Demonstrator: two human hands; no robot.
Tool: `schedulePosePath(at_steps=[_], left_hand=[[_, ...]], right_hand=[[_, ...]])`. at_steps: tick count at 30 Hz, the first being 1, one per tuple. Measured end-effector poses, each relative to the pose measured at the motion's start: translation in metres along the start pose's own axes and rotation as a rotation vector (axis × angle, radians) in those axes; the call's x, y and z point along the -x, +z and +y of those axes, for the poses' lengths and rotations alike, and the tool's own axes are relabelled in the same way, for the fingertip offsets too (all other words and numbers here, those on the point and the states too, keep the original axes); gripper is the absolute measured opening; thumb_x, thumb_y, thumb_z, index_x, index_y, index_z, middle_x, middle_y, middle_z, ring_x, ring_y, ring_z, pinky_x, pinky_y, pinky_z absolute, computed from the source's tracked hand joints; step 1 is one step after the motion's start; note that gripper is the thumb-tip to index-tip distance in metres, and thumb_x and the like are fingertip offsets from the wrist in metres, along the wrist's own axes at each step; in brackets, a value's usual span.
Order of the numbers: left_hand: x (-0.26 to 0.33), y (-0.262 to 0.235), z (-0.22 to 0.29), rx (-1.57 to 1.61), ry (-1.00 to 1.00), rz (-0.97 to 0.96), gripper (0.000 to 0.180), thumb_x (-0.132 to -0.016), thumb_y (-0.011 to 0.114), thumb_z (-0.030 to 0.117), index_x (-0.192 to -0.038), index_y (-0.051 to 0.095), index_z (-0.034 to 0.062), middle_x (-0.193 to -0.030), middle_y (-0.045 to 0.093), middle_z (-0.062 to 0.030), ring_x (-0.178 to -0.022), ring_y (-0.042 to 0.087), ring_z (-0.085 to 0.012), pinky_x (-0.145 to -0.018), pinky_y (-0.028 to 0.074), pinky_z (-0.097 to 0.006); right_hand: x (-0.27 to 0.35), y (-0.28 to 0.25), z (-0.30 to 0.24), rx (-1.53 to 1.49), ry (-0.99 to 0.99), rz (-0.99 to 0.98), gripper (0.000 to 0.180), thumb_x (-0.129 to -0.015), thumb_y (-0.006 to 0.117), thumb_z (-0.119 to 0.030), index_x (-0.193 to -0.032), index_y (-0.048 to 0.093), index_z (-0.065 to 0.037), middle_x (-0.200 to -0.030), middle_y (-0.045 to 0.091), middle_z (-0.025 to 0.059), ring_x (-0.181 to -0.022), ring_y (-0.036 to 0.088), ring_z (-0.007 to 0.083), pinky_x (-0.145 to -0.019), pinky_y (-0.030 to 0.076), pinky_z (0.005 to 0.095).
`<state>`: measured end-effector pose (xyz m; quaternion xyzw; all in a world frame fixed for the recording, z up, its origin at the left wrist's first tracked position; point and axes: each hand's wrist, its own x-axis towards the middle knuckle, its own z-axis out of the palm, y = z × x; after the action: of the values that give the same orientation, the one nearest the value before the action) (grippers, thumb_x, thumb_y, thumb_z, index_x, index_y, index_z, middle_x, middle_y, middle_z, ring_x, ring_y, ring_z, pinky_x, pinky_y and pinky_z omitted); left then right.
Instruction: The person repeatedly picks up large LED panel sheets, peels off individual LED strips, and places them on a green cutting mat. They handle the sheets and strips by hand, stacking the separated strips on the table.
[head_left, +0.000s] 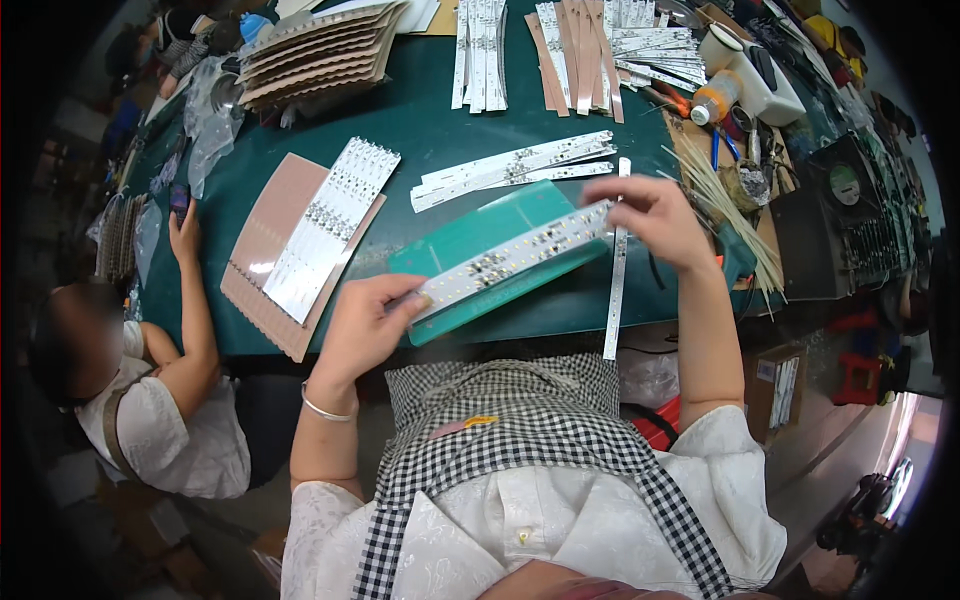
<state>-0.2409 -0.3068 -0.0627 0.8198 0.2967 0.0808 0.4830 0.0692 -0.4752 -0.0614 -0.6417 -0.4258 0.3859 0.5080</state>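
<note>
Fingers of the left hand point(362, 325) pinch the lower-left end of a white LED strip point(515, 255) lying across a green board point(470, 243) at frame centre, while the right hand point(650, 218) grips its upper-right end.

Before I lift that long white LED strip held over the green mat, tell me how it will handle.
The LED strip looks thin and long, so it probably flexes if held by one end; here the left hand and right hand support both ends. It likely weighs little. Its small mounted parts seem fragile, so edge grips look safer.
</note>
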Motion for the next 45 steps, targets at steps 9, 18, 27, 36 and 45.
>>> schedulePosePath(at_steps=[9, 18, 27, 36, 45], left_hand=[[-0.007, 0.02, 0.003, -0.209, 0.135, 0.102, 0.024, -0.071, 0.071, 0.007, -0.095, 0.07, 0.0039, -0.07, 0.058, -0.0125, -0.064, 0.058, -0.0262, -0.059, 0.045, -0.035], [-0.005, 0.027, -0.001, -0.379, 0.25, 0.235, 0.023, -0.068, 0.073, 0.006, -0.091, 0.071, 0.0049, -0.068, 0.057, -0.0116, -0.062, 0.057, -0.0272, -0.056, 0.045, -0.036], [-0.005, 0.03, -0.003, -0.354, 0.389, 0.257, 0.017, -0.066, 0.072, 0.002, -0.083, 0.068, 0.0027, -0.069, 0.059, -0.01, -0.062, 0.057, -0.0266, -0.055, 0.046, -0.035], [0.012, 0.056, -0.014, -0.518, 0.613, 0.49, 0.028, -0.067, 0.067, -0.007, -0.093, 0.067, 0.0022, -0.078, 0.064, -0.0101, -0.064, 0.061, -0.0243, -0.056, 0.049, -0.031], [0.011, 0.053, -0.01, -0.542, 0.676, 0.48, 0.033, -0.065, 0.065, -0.009, -0.096, 0.067, 0.0036, -0.084, 0.067, -0.0111, -0.071, 0.065, -0.025, -0.06, 0.052, -0.031]], right_hand=[[-0.003, 0.006, 0.019, 0.445, -0.159, 0.079, 0.02, -0.073, 0.07, 0.0, -0.093, 0.069, -0.001, -0.082, 0.069, 0.0093, -0.072, 0.064, 0.0145, -0.068, 0.051, 0.0272], [-0.012, 0.0, 0.024, 0.351, -0.08, 0.017, 0.019, -0.07, 0.073, 0.001, -0.089, 0.07, -0.001, -0.076, 0.068, 0.0066, -0.069, 0.063, 0.0114, -0.066, 0.05, 0.0252], [-0.01, -0.001, 0.01, 0.528, -0.166, -0.029, 0.016, -0.068, 0.072, 0.002, -0.084, 0.069, 0.0, -0.072, 0.068, 0.0103, -0.067, 0.066, 0.017, -0.064, 0.052, 0.0269], [0.007, 0.011, 0.024, 0.725, -0.55, 0.191, 0.015, -0.063, 0.069, 0.007, -0.073, 0.062, -0.002, -0.069, 0.061, 0.0084, -0.065, 0.062, 0.0237, -0.057, 0.049, 0.0313], [0.014, 0.022, 0.037, 0.644, -0.583, 0.354, 0.017, -0.066, 0.065, 0.008, -0.078, 0.065, -0.003, -0.076, 0.066, 0.0093, -0.07, 0.064, 0.0235, -0.061, 0.051, 0.0304]])
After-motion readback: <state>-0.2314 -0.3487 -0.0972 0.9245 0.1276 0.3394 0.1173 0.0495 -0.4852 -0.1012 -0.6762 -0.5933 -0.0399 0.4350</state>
